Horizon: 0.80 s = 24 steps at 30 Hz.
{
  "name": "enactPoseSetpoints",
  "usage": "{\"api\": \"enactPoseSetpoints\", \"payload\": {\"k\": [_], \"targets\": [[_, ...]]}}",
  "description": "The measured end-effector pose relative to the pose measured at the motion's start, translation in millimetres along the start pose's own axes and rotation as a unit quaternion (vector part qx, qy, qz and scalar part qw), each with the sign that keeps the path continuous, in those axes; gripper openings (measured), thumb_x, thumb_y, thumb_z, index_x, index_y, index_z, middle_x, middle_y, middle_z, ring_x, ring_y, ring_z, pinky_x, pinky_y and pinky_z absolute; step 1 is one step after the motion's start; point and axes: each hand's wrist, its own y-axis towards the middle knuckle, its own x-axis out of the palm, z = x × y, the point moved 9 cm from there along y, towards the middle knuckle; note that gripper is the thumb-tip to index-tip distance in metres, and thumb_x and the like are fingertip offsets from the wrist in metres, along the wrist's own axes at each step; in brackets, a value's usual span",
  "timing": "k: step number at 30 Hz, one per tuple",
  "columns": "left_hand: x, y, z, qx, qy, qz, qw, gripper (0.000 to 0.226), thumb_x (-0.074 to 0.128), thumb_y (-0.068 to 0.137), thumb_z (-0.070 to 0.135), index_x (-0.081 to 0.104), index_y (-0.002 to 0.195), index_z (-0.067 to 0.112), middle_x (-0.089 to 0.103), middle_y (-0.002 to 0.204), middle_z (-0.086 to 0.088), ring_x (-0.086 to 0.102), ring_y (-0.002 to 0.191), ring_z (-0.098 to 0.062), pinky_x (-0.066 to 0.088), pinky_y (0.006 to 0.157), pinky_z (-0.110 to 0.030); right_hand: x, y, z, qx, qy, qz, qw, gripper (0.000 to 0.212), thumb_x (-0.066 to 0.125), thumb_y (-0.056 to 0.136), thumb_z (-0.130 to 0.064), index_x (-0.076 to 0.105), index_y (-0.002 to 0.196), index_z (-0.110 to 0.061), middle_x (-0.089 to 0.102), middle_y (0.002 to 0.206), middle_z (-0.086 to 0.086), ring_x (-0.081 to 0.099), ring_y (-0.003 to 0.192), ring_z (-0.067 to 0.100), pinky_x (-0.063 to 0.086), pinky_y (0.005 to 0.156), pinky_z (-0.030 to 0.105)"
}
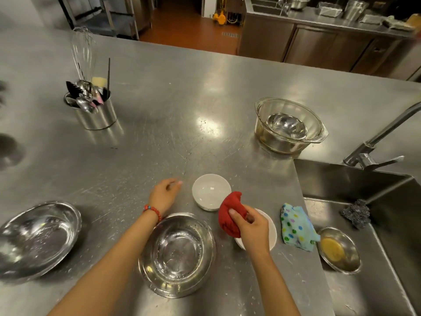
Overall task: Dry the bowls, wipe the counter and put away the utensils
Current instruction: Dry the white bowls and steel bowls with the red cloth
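The steel tabletop [159, 110] runs wide and mostly bare through its middle, scratched, glaring under the lights and speckled with water drops; its far edge drops to an orange-brown floor, and its right edge is cut by the sink [387, 224], whose tap [373, 142] rises from the corner behind the basin. The things crowd the near edge. The right hand [252, 226] grips a bunched red cloth [230, 213] above a white bowl [272, 231] that it largely hides. Just beyond, a second white bowl [210, 192] sits upright on the tabletop, and the left hand [165, 193], a red bead bracelet [152, 212] on its wrist, hovers just left of that bowl with fingers loosely curled around nothing; whether it touches the surface cannot be told. A wet steel bowl [177, 254] stands at the near edge between the forearms, and another steel bowl [38, 238] sits tilted toward the near left corner. A spotted blue cloth [296, 226] lies at the sink's rim, touching a small steel dish [339, 249] with something yellow in it on the sink ledge; a scourer [355, 213] lies beyond. Toward the far right a glass bowl [289, 126] holds a smaller steel one. At far left a steel utensil holder [95, 110] carries a whisk, spoons and other tools. Across the aisle stand steel cabinets and another counter with containers on it.
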Motion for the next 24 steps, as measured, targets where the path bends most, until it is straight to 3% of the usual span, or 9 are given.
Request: {"api": "enactPoseSetpoints", "payload": {"k": [3,8,12,14,16,18,21,24], "targets": [[-35.5,-35.5,-10.2,0.015,-0.023,0.041,0.999,0.023,0.059,0.087,0.015,0.064,0.105,0.001,0.064,0.104,-0.012,0.054,0.091,-0.016,0.038,0.083,-0.025,16.3,-11.3,6.5,0.003,-0.016,-0.033,0.999,0.029,0.071,0.079,-0.016,0.065,0.103,-0.031,0.069,0.086,-0.009,0.065,0.086,0.010,0.052,0.068,0.014],[-67.2,-96.7,-59.7,-0.032,-0.024,0.107,0.993,0.023,0.062,0.085,0.015,0.065,0.103,0.002,0.061,0.094,-0.003,0.054,0.087,-0.016,0.039,0.082,-0.026,54.4,-37.7,18.2,-0.007,-0.051,-0.119,0.992,0.029,0.074,0.076,-0.016,0.063,0.089,-0.040,0.067,0.085,-0.011,0.062,0.082,0.002,0.048,0.063,0.006],[-63.6,-120.0,-91.9,-0.074,-0.042,0.126,0.988,0.017,0.064,0.083,0.015,0.066,0.095,0.003,0.064,0.083,-0.008,0.056,0.077,-0.019,0.041,0.074,-0.026,73.4,-51.2,27.3,-0.027,-0.123,-0.130,0.983,0.027,0.074,0.075,-0.018,0.068,0.098,-0.032,0.066,0.087,-0.010,0.059,0.078,0.001,0.041,0.064,0.001],[-55.8,-124.6,-100.6,-0.086,-0.036,0.117,0.989,0.009,0.063,0.084,0.017,0.065,0.083,0.008,0.061,0.071,-0.007,0.054,0.069,-0.020,0.041,0.067,-0.026,81.2,-54.8,34.9,-0.033,-0.191,-0.128,0.973,0.029,0.072,0.076,-0.023,0.068,0.105,-0.027,0.068,0.096,-0.004,0.061,0.087,0.011,0.040,0.071,0.008],[-50.2,-127.3,-103.8,-0.083,-0.027,0.122,0.989,0.023,0.061,0.086,0.018,0.054,0.064,0.018,0.051,0.056,0.000,0.046,0.060,-0.020,0.034,0.055,-0.027,91.2,-57.8,43.4,-0.030,-0.249,-0.135,0.958,0.034,0.069,0.079,-0.026,0.064,0.113,-0.025,0.067,0.108,0.001,0.059,0.100,0.018,0.045,0.084,0.020],[-47.4,-128.3,-109.3,-0.088,-0.047,0.136,0.986,0.036,0.058,0.088,0.016,0.043,0.055,0.020,0.042,0.051,0.003,0.041,0.060,-0.019,0.031,0.055,-0.029,105.1,-61.6,52.2,-0.037,-0.339,-0.154,0.927,0.042,0.062,0.084,-0.028,0.055,0.125,-0.024,0.060,0.125,0.007,0.053,0.114,0.024,0.041,0.099,0.033],[-39.0,-129.9,-117.7,-0.116,-0.095,0.127,0.980,0.035,0.051,0.091,0.020,0.045,0.057,0.017,0.046,0.058,-0.002,0.043,0.063,-0.019,0.036,0.060,-0.032,117.4,-67.3,69.1,-0.001,-0.443,-0.161,0.882,0.048,0.052,0.091,-0.028,0.040,0.137,-0.026,0.045,0.140,0.008,0.045,0.126,0.027,0.035,0.106,0.039],[-35.0,-131.0,-119.5,-0.118,-0.115,0.130,0.978,0.031,0.047,0.093,0.020,0.055,0.065,0.009,0.055,0.066,-0.011,0.048,0.065,-0.021,0.042,0.065,-0.035,127.1,-72.9,74.8,0.010,-0.447,-0.174,0.877,0.045,0.055,0.090,-0.027,0.046,0.133,-0.025,0.048,0.138,0.007,0.046,0.124,0.025,0.034,0.105,0.035]]}}
